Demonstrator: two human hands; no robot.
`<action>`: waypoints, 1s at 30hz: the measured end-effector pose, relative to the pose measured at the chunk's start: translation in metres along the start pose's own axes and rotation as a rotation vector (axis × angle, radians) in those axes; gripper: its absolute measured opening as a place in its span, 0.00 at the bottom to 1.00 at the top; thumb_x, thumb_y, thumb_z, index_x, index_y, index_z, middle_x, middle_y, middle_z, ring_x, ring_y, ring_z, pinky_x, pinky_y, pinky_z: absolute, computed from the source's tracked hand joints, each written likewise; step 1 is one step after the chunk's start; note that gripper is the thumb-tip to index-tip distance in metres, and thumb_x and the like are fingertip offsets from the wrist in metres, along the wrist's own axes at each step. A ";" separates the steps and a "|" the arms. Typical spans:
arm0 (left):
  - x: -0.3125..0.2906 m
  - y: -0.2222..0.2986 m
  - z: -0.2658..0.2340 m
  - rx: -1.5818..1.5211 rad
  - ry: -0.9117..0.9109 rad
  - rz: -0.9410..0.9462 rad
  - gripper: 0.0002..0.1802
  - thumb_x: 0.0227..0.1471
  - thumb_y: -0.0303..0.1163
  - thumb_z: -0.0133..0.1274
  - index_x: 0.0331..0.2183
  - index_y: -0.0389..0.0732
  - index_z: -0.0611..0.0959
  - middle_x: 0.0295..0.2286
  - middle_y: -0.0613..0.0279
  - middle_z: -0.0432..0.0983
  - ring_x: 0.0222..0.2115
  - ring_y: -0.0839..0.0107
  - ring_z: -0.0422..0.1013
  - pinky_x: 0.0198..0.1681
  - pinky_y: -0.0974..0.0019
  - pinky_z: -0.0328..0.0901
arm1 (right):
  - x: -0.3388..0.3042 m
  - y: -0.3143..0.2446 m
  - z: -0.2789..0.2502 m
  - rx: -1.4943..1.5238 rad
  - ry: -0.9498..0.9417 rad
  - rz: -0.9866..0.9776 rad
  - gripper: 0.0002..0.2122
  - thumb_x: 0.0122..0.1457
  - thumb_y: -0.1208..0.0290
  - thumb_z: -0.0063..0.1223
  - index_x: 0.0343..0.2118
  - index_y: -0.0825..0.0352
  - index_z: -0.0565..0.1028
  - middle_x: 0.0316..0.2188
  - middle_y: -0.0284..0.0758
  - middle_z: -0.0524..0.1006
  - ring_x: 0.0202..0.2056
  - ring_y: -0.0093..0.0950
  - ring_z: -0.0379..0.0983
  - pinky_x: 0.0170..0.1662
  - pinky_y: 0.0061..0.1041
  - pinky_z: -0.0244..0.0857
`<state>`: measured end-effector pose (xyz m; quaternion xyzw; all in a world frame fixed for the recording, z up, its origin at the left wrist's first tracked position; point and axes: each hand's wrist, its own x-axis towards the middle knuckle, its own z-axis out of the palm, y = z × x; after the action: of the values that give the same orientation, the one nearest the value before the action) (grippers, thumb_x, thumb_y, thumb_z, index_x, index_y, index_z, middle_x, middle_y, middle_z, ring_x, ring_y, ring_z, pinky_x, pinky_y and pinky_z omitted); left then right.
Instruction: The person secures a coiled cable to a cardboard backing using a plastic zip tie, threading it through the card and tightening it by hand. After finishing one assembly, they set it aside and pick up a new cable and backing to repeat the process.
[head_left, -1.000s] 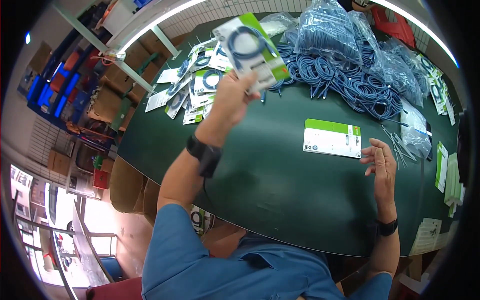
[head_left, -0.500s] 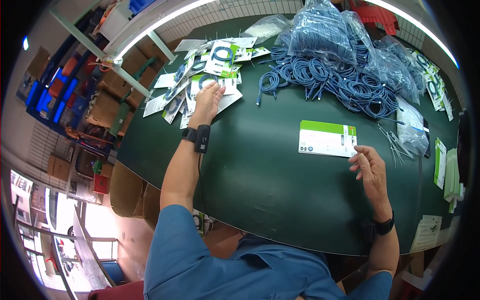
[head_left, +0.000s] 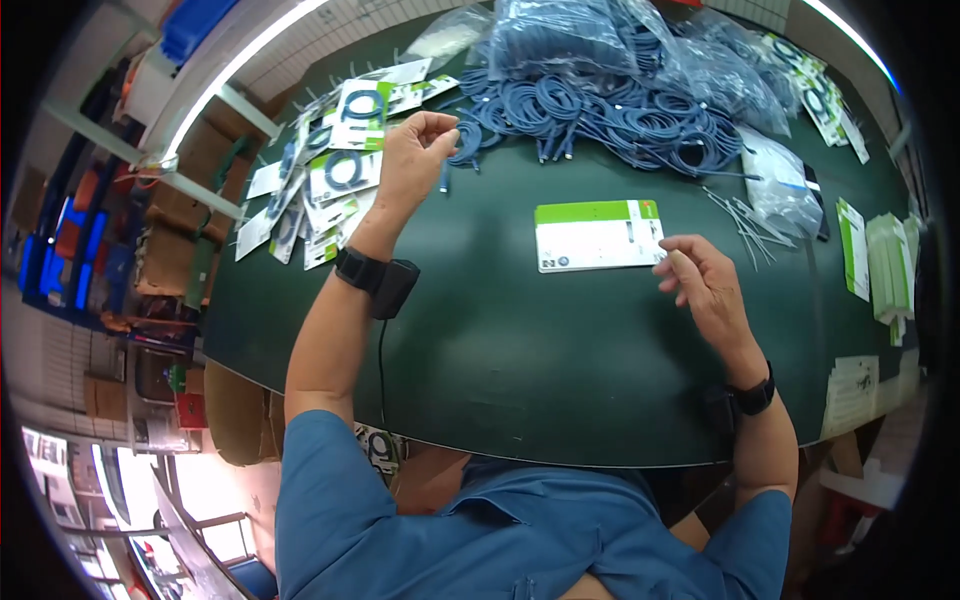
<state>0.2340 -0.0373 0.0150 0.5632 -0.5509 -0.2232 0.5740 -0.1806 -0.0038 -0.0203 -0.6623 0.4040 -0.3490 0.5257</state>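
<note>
My left hand is raised beside a loose coil of blue cable, its fingers bent and a gap showing between thumb and forefinger. Nothing shows in its grasp. Just left of it lies a heap of green-and-white cards with coiled cables on them. On the right, my right hand hovers with loosely curled, parted fingers. Its forefinger comes up to the right edge of a stack of flat green-and-white cards; whether it touches is unclear. Both wrists wear black bands.
Many coiled blue cables and clear bags of cables fill the far side of the green table. White ties and a clear bag lie right of the card stack. More cards stand at the right edge.
My left hand has moved off the heap of carded cables, rightward toward the loose cable coil. My right hand stays by the card stack. The whole view has shifted a little.
</note>
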 end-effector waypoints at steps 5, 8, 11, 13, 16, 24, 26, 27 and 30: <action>0.043 -0.016 0.033 0.669 -0.189 0.076 0.18 0.54 0.37 0.66 0.40 0.33 0.86 0.36 0.51 0.84 0.36 0.60 0.81 0.42 0.59 0.75 | 0.000 0.002 -0.009 -0.029 -0.021 -0.004 0.13 0.74 0.68 0.47 0.51 0.70 0.77 0.36 0.30 0.82 0.32 0.15 0.75 0.32 0.14 0.67; 0.062 -0.039 0.032 1.066 -0.106 0.132 0.22 0.51 0.43 0.67 0.39 0.33 0.86 0.37 0.46 0.84 0.38 0.52 0.81 0.45 0.53 0.74 | 0.003 0.004 -0.015 -0.038 -0.013 -0.011 0.12 0.74 0.68 0.48 0.51 0.70 0.77 0.36 0.30 0.82 0.33 0.15 0.75 0.32 0.14 0.67; 0.057 -0.076 0.023 1.178 -0.348 0.007 0.24 0.52 0.48 0.66 0.33 0.33 0.86 0.37 0.42 0.81 0.41 0.42 0.77 0.45 0.47 0.72 | -0.003 0.002 -0.018 -0.046 0.005 -0.008 0.12 0.73 0.68 0.48 0.50 0.70 0.78 0.35 0.30 0.82 0.33 0.15 0.76 0.32 0.15 0.68; 0.050 -0.110 0.006 1.204 -0.244 0.181 0.24 0.53 0.49 0.65 0.32 0.33 0.86 0.37 0.41 0.81 0.39 0.40 0.76 0.44 0.45 0.72 | 0.002 0.002 -0.018 -0.063 0.038 -0.021 0.12 0.73 0.69 0.49 0.49 0.70 0.78 0.35 0.31 0.83 0.32 0.15 0.76 0.32 0.15 0.68; 0.045 -0.133 -0.002 1.166 -0.163 0.200 0.23 0.56 0.47 0.62 0.32 0.33 0.85 0.35 0.40 0.80 0.37 0.37 0.75 0.43 0.41 0.70 | 0.002 0.011 -0.018 -0.029 0.038 -0.048 0.11 0.72 0.69 0.50 0.47 0.71 0.79 0.34 0.32 0.83 0.32 0.16 0.77 0.32 0.17 0.70; 0.055 -0.088 -0.042 0.907 0.278 0.271 0.20 0.65 0.42 0.54 0.36 0.32 0.82 0.31 0.39 0.81 0.32 0.40 0.76 0.38 0.45 0.68 | -0.002 0.003 -0.014 -0.025 -0.001 -0.050 0.11 0.72 0.70 0.50 0.47 0.72 0.80 0.34 0.33 0.84 0.31 0.18 0.79 0.33 0.18 0.71; 0.044 -0.041 -0.032 0.786 0.293 0.278 0.19 0.66 0.42 0.53 0.36 0.32 0.83 0.29 0.45 0.81 0.27 0.50 0.76 0.33 0.51 0.69 | -0.002 0.004 -0.014 -0.030 0.006 -0.055 0.11 0.72 0.70 0.50 0.47 0.72 0.80 0.34 0.33 0.84 0.32 0.18 0.79 0.33 0.18 0.71; 0.037 -0.018 -0.028 0.697 0.321 0.269 0.18 0.67 0.41 0.53 0.36 0.33 0.83 0.26 0.51 0.81 0.23 0.59 0.75 0.29 0.56 0.70 | -0.002 0.004 -0.012 -0.030 -0.002 -0.067 0.11 0.72 0.70 0.50 0.47 0.72 0.80 0.34 0.33 0.84 0.32 0.18 0.79 0.33 0.18 0.71; 0.023 0.029 -0.007 0.421 0.256 0.172 0.17 0.69 0.41 0.52 0.38 0.35 0.83 0.24 0.60 0.78 0.20 0.71 0.72 0.24 0.65 0.67 | -0.001 0.007 -0.007 -0.032 -0.021 -0.086 0.11 0.72 0.70 0.51 0.46 0.72 0.80 0.35 0.34 0.84 0.32 0.19 0.79 0.34 0.18 0.72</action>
<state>0.2361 -0.0472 0.0512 0.6450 -0.5539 0.0193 0.5261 -0.1883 -0.0068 -0.0263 -0.6909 0.3752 -0.3578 0.5038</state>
